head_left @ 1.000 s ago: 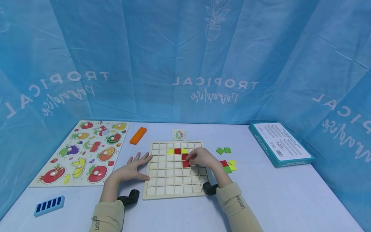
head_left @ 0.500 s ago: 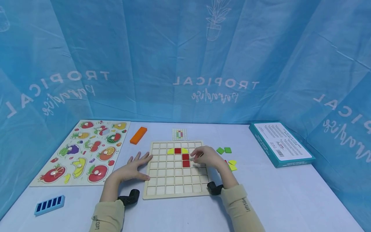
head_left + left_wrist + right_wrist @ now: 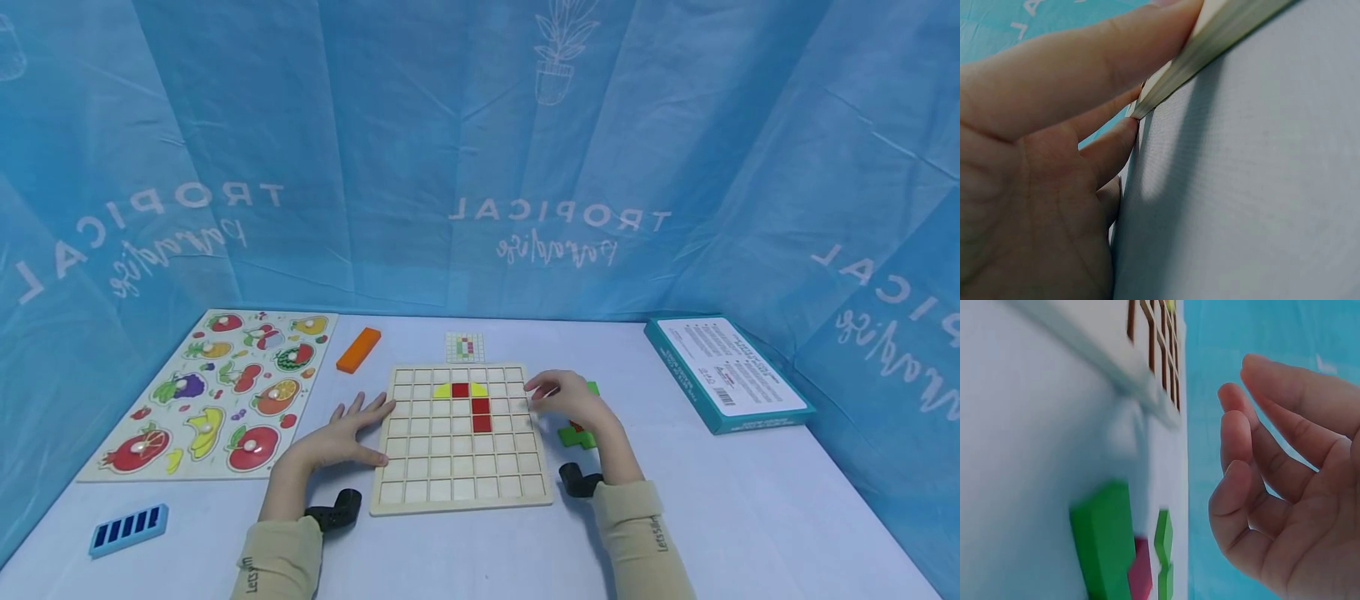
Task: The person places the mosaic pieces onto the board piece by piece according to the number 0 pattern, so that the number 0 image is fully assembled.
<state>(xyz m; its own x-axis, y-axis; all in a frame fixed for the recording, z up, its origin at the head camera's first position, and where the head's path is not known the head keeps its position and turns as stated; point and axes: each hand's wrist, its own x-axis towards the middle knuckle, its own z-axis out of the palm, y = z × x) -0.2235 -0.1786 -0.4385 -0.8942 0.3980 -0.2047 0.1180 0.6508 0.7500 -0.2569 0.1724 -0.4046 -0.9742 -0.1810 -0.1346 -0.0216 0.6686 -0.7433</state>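
A wooden grid board (image 3: 397,507) lies in the middle of the table. In it sit a red square tile (image 3: 460,390) between two yellow tiles (image 3: 442,392), and two more red tiles (image 3: 481,423) in one column. My left hand (image 3: 341,440) rests at the board's left edge, fingers spread, thumb and fingertips touching the rim. Past the right edge hovers my right hand (image 3: 567,400), fingers loosely bent, with nothing between them in the right wrist view. Below it lie green tiles (image 3: 1107,540) and a red tile (image 3: 1139,572); the hand partly covers this pile in the head view.
Behind the board lies a small pattern card (image 3: 465,347). A fruit puzzle board (image 3: 247,392) and an orange block (image 3: 358,350) are at left, with a blue slotted piece (image 3: 128,532) nearer. A teal box (image 3: 727,375) lies at right; a blue curtain (image 3: 480,167) hangs behind.
My right hand has let go of the lower red tile, which stays in the grid, and has moved right, off the board, over the loose tiles. The left hand has stayed put.
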